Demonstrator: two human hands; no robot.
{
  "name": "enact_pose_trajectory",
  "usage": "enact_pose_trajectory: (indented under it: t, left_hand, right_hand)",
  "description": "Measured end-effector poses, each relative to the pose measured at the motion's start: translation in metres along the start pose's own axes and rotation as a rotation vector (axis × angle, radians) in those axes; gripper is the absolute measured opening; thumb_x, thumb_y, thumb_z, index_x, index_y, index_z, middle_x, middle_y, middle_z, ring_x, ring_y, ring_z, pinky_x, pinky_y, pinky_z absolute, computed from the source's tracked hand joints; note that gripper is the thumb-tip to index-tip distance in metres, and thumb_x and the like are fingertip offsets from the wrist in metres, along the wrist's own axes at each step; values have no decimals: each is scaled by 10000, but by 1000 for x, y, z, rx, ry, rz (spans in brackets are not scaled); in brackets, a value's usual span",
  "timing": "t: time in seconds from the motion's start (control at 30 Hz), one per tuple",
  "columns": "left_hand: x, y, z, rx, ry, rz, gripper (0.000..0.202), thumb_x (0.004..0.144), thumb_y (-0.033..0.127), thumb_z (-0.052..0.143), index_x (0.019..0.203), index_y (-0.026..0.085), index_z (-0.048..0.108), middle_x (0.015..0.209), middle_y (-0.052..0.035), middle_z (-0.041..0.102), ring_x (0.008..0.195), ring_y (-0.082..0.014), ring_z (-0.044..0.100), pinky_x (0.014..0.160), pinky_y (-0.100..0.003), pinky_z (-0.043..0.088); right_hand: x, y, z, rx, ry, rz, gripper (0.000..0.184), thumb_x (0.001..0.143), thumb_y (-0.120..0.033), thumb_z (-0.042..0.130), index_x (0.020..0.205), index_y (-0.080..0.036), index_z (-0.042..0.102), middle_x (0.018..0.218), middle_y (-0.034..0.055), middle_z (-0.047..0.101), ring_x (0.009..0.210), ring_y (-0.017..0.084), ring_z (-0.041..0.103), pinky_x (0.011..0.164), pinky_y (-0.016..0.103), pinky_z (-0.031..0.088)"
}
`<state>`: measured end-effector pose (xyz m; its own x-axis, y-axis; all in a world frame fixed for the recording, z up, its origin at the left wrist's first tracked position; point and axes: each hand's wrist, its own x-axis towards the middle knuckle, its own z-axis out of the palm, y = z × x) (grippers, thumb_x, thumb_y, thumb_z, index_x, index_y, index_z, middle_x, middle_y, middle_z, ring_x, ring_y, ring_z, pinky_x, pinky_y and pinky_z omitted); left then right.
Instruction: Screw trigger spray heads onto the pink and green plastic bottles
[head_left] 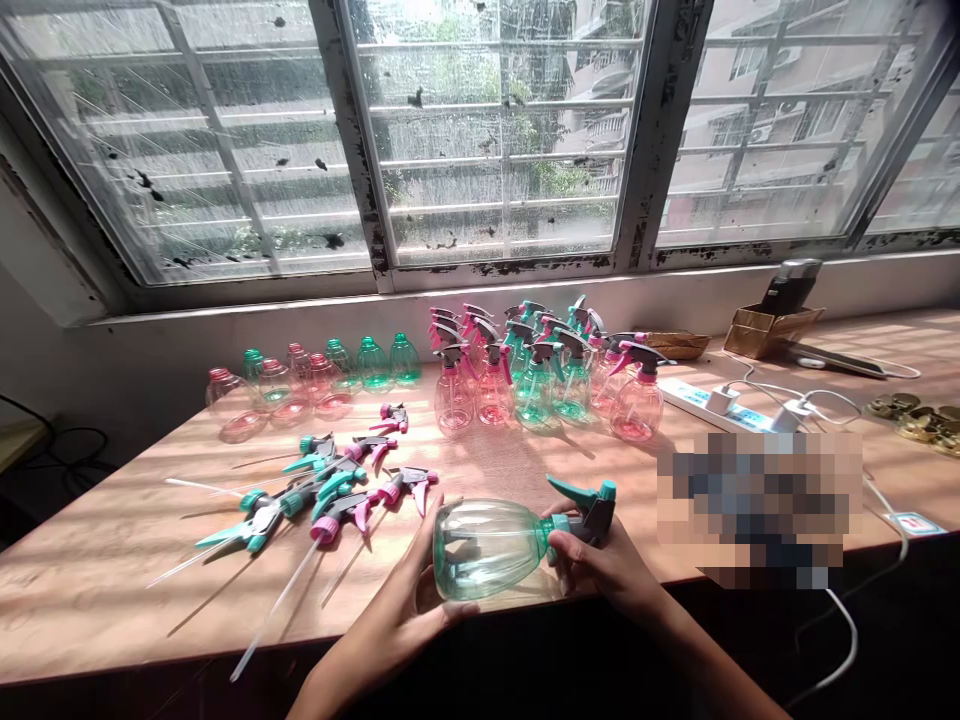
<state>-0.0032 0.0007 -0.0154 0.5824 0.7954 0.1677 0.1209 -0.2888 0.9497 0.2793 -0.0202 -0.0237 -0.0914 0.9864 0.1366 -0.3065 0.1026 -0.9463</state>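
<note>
So the surface is a light wooden table point(82, 600), pushed up against a row of grimy barred windows point(495, 130) with peeling frames (seriously flaky paint), and sunlight lays stripes across the wood. Through the glass there's greenery plus a pinkish building. Over on the right sit a white power strip point(694, 402) with chargers plugged in, a brown box point(757, 333) with a dark object in it, and a blurred-out patch near the edge. A small blue-and-white card point(916, 523) lies there too; its print is too small to read.

The green spray bottle point(487, 560) is at the near edge of the table, tipped on its side, base to the left. It's clear green plastic with faint ribs, wide at the bottom and tapering to a teal collar. The spray head point(598, 512) on its neck is black with a teal trigger and nozzle. The left hand point(409, 597) cups the base, thumb underneath, and the right hand point(613, 562) grips around the collar.

Loose pink and teal spray heads point(330, 500) with clear tubes lie left of it, topless bottles point(330, 375) stand behind them, and fitted sprayers point(493, 395) cluster in the middle.
</note>
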Motion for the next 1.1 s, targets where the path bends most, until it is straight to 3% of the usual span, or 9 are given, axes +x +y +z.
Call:
enact_pose_trajectory:
  t: [0.23,0.4,0.6,0.7,0.83,0.93,1.1]
  left_hand:
    - [2,2,2,30,-3,115,784,1015,312,547,1595,430,33,1712,12,-73,1557,-345,31,1225,-526,250]
    - [1,5,4,-2,4,4,976,924,327,707,1600,399,6,1714,-15,38,1549,-348,127,1235,-532,241]
    - [0,4,2,128,26,39,887,954,332,659,1606,384,59,1711,-27,85,1553,-348,107,1249,-550,164]
    - [1,4,2,119,43,100,787,1008,310,564,1594,436,54,1715,4,3,1556,-344,73,1232,-526,249]
    - [2,7,4,10,-1,61,844,988,318,605,1588,454,28,1715,-18,-16,1523,-368,236,1192,-531,343]
    - [1,8,4,-3,-5,20,956,933,321,692,1594,429,10,1715,-21,-9,1537,-373,177,1218,-556,272]
    - [0,4,2,78,11,6,908,940,349,676,1611,356,64,1708,-51,99,1550,-355,129,1247,-555,161]
  right_hand:
    - [-1,2,-2,-8,-2,10,404,768,-473,837,951,-167,647,626,2,711,437,131,629,435,246,541]
    - [-1,3,-1,10,11,24,413,759,-469,845,956,-168,642,612,-8,701,421,125,615,431,248,542]
    - [1,2,-2,3,-11,19,418,761,-477,842,964,-164,654,611,-5,704,412,120,612,430,243,532]
    - [0,2,-3,-21,-5,10,419,763,-476,841,973,-160,663,628,4,713,452,128,631,446,240,535]
    - [-1,3,-3,-10,2,15,409,768,-475,840,956,-161,658,626,9,717,440,126,626,435,239,530]
    - [-1,3,-2,6,2,21,415,764,-479,842,957,-166,651,624,4,714,422,124,619,433,247,534]
    - [0,3,-2,-7,-8,21,419,766,-488,836,952,-160,654,624,2,709,414,119,613,426,242,527]
